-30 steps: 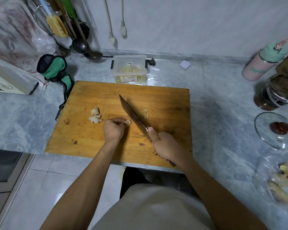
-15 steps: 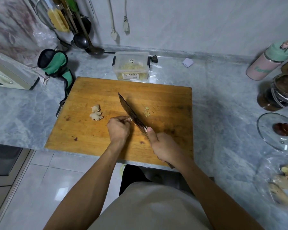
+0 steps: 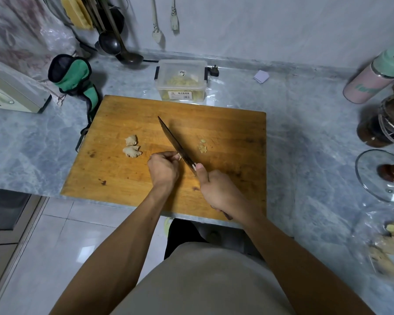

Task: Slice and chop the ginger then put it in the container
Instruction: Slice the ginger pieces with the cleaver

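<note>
1. A rectangular wooden cutting board (image 3: pixel 225 133) lies on a grey marble counter (image 3: pixel 305 144).
2. Behind the board stands a clear plastic container (image 3: pixel 182 80).
3. On the board, two pale ginger chunks (image 3: pixel 131 147) lie left of a dark cleaver blade (image 3: pixel 175 142); small ginger slices (image 3: pixel 202 146) lie to its right.
4. The left hand (image 3: pixel 163 170) rests left of the blade, the right hand (image 3: pixel 216 189) at its near end.
5. A round glass lid (image 3: pixel 378 176) lies far right.

The board (image 3: pixel 225 133) is orange-brown wood with dark spots, and the counter (image 3: pixel 305 144) around it is grey-blue marbled stone. Behind the board the clear box (image 3: pixel 182 81) shows pale yellow bits; left of the board lies a green-and-black pouch (image 3: pixel 74 76), and far right stands a pink bottle (image 3: pixel 371 80) with a mint cap.
</note>
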`<state>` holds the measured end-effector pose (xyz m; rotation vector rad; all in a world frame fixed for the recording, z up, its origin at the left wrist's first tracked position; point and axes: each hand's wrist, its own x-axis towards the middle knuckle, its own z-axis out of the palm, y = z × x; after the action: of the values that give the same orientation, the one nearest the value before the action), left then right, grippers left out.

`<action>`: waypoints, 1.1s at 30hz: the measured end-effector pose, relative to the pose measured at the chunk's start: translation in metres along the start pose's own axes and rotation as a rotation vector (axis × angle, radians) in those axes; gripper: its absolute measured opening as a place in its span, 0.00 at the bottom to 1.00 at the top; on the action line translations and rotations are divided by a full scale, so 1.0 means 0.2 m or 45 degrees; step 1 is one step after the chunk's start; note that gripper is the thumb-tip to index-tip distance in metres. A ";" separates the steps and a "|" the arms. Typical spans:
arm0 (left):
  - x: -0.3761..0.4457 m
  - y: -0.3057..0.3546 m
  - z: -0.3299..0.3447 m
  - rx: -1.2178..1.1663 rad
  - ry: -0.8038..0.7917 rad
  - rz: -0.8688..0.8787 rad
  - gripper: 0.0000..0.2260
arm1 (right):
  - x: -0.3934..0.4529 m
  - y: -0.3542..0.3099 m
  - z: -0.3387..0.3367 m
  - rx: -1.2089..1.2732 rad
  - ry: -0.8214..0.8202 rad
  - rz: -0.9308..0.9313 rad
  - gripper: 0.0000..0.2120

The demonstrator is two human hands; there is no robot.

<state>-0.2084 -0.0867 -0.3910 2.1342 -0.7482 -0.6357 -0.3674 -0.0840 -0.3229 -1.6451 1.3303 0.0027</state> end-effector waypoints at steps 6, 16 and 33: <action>0.00 -0.01 -0.02 -0.039 -0.057 0.002 0.07 | 0.09 -0.01 0.06 -0.041 0.034 -0.031 0.36; 0.06 -0.03 -0.10 0.205 -0.106 0.141 0.09 | 0.06 0.04 -0.09 0.082 0.010 -0.005 0.33; 0.07 -0.02 -0.03 -0.350 0.055 -0.445 0.07 | -0.03 0.01 0.00 0.098 -0.040 -0.040 0.32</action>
<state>-0.1935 -0.0906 -0.3932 2.0263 -0.2448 -0.8208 -0.3710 -0.0794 -0.3203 -1.5951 1.2655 -0.0407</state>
